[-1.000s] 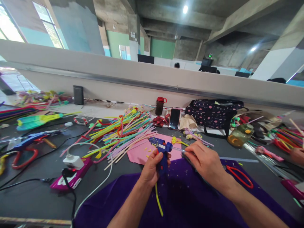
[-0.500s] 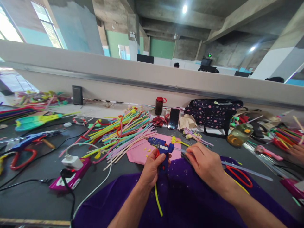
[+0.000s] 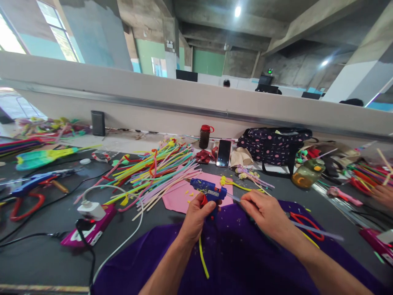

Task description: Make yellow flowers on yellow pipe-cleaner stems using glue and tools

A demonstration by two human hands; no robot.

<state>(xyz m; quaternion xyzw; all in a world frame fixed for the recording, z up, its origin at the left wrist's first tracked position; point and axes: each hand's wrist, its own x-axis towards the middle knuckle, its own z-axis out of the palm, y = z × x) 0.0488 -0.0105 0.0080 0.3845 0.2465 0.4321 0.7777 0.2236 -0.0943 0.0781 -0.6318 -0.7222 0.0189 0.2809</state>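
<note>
Over the last second, the far end of the clear stick [image 3: 321, 230] had dropped toward the person until it crossed, in view, the red handles [image 3: 307, 225] of a tool on the purple cloth [image 3: 153, 254], and the right hand [image 3: 265, 211] had sunk slightly too. The blue glue gun [image 3: 211, 191] was held up in the left hand [image 3: 196, 215], in front of the pink sheet [image 3: 172, 198], its nozzle pointing left. That hand was wrapped around the grip; the right hand pinched the clear stick narrowly between its fingertips, just behind the gun. Below the left hand a yellow stem [image 3: 202, 262] showed against the cloth; whether the palm held it could not be told. Yellow scraps dotted the sheet and cloth. Beyond the gun, a bobbled yellow stem [image 3: 227, 180] lay near its rear end. Bundled coloured stems [image 3: 159, 166] spread to the left of the sheet, with a magenta power strip [image 3: 90, 229] nearer the person. Farther back stood a phone [image 3: 223, 153], a red-lidded bottle [image 3: 204, 137] and a dotted bag [image 3: 273, 143], before a pale partition [image 3: 153, 86]. At the far right, a co-worker's hand [image 3: 383, 194] rested near more stems.
</note>
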